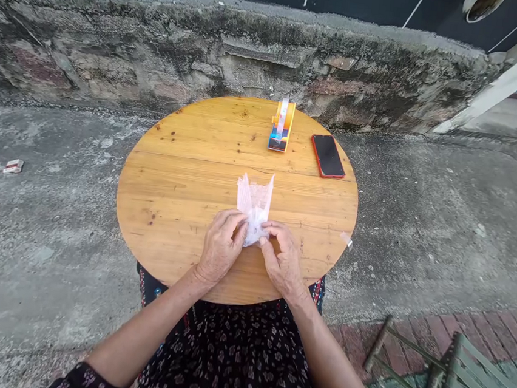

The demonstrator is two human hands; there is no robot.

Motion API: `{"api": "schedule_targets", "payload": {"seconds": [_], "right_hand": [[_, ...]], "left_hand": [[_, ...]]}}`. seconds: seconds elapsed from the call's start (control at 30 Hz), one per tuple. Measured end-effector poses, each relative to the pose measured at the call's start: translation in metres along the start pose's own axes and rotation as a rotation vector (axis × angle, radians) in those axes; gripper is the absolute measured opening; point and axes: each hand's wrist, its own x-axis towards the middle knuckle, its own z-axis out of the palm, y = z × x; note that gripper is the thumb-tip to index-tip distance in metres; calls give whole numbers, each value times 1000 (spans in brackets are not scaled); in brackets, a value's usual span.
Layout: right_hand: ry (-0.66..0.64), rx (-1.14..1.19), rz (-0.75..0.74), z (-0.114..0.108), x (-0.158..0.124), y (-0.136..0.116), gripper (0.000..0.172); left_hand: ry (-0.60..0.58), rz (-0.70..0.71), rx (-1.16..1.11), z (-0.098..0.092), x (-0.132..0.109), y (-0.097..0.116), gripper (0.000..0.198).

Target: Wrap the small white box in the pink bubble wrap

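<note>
Past the dark flowery clothes (233,362), the left hand (223,242) and right hand (284,259) pinch both sides of a thin bag (258,201) on the table (171,198), likely to hold it steady, with the tape (282,126) and phone (328,156) farther back, maybe for room.

Tape dispenser (278,143) behind bag (260,201), left of phone (328,156)

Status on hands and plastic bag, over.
Left hand, right hand on plastic bag, near end. Bag crumpled, two tips pointing away. Tape dispenser, phone farther back, clear of hands.
</note>
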Motion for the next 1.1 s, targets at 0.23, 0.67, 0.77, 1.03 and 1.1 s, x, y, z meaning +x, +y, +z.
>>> {"api": "schedule_targets", "payload": {"seconds": [0.23, 0.67, 0.77, 1.03, 1.1], "right_hand": [[32, -21, 39, 4, 0, -4, 7], [-23, -128, 39, 3, 4, -5, 8], [-36, -155, 30, 2, 4, -5, 8], [-203, -241, -58, -21, 25, -8, 22], [-279, -298, -98, -25, 37, -8, 30]], "left_hand": [[3, 99, 10, -1, -1, -3, 16], [-59, 164, 12, -4, -8, -6, 34], [-70, 181, 31, -5, -7, -6, 42], [-105, 272, 76, -8, -4, -7, 16], [-104, 275, 77, -8, -4, -7, 16]]}}
